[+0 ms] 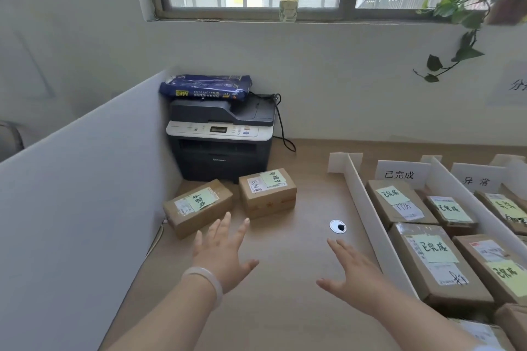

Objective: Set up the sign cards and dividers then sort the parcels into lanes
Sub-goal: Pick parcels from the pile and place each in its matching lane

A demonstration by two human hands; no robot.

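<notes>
Left hand [221, 253] and right hand [353, 276] hover over the table [285, 308], fingers [224, 226] spread straight, holding nothing. Two parcels [198, 206] sit loose by the printer [219, 145], outside the dividers [368, 208]. I'd guess they're next, since the lanes behind the sign cards [399, 174] look full.

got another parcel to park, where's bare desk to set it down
Bare desk runs between the two loose parcels by the printer and the leftmost divider, around the cable grommet. Right of that divider the lanes are packed with sorted parcels.
</notes>
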